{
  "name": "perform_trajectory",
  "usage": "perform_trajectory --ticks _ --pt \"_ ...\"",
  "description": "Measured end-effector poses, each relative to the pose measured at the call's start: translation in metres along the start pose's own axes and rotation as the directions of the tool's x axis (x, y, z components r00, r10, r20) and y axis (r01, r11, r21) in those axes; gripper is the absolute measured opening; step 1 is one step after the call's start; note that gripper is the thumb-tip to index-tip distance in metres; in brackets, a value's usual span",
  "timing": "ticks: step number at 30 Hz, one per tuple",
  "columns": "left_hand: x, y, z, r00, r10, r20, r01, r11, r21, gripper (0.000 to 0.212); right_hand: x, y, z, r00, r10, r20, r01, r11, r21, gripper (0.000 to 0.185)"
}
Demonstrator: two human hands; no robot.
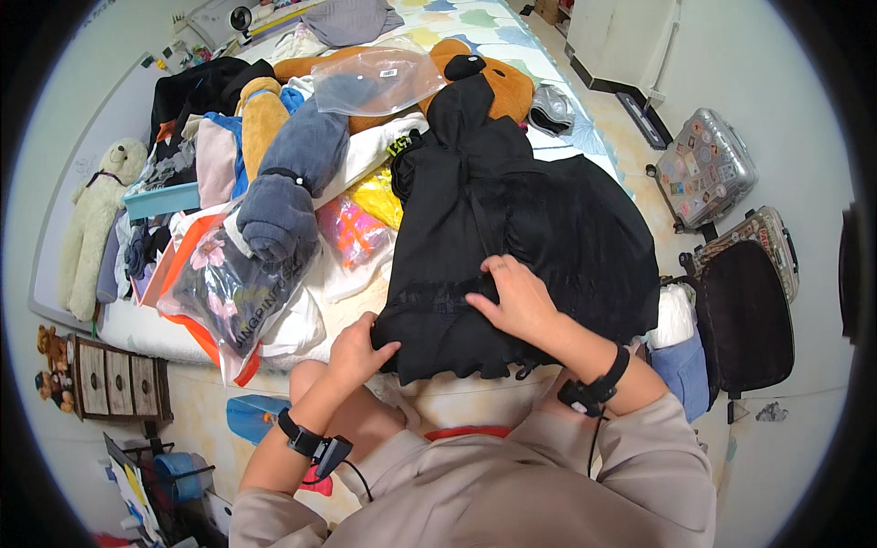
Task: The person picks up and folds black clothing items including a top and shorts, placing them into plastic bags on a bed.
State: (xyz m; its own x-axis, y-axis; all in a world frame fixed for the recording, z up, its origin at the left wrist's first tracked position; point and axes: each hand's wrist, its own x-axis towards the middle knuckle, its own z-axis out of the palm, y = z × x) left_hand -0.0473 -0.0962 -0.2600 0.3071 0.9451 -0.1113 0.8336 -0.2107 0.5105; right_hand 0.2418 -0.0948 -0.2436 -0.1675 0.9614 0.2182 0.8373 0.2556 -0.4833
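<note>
A black hooded garment (438, 219) lies spread over the near part of the bed, its hood at the far end and its ruffled hem toward me. My left hand (360, 349) is at the lower left corner of the garment, with thumb and fingers apart; whether the fingertips pinch the cloth is hidden. My right hand (514, 298) rests on the middle of the garment near a dark strap, thumb and fingers spread. Beside the garment on the left lie a yellow plastic packet (375, 198) and a pink and orange packet (353, 229).
A rolled grey-blue blanket (294, 171), a clear flower-patterned bag (240, 294), an empty-looking plastic bag (377, 79) and a brown plush bear (503, 89) crowd the bed. Stickered suitcase (706, 168) and open black suitcase (747, 315) stand at right; a small drawer chest (120, 380) at left.
</note>
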Motion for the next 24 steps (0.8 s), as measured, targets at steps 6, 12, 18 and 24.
perform_trajectory --ticks 6,12,18,24 --pt "-0.025 0.051 -0.019 0.987 0.075 0.144 -0.033 0.960 -0.278 0.030 -0.045 0.019 0.014 0.972 0.231 -0.034 -0.226 0.967 0.120 0.050" --pt "-0.012 0.052 -0.007 0.931 0.324 0.166 -0.302 0.943 -0.142 0.026 -0.058 0.057 0.003 0.844 0.530 -0.087 -0.432 0.766 0.475 0.033" --pt "0.028 0.057 0.004 0.864 0.496 -0.081 -0.472 0.856 0.209 0.057 -0.082 0.015 -0.003 0.967 0.210 -0.142 -0.200 0.976 0.081 0.054" --pt "0.036 0.031 0.038 0.887 0.378 0.264 -0.417 0.902 0.109 0.082 -0.090 0.045 0.008 0.972 0.162 -0.170 -0.123 0.967 0.221 0.010"
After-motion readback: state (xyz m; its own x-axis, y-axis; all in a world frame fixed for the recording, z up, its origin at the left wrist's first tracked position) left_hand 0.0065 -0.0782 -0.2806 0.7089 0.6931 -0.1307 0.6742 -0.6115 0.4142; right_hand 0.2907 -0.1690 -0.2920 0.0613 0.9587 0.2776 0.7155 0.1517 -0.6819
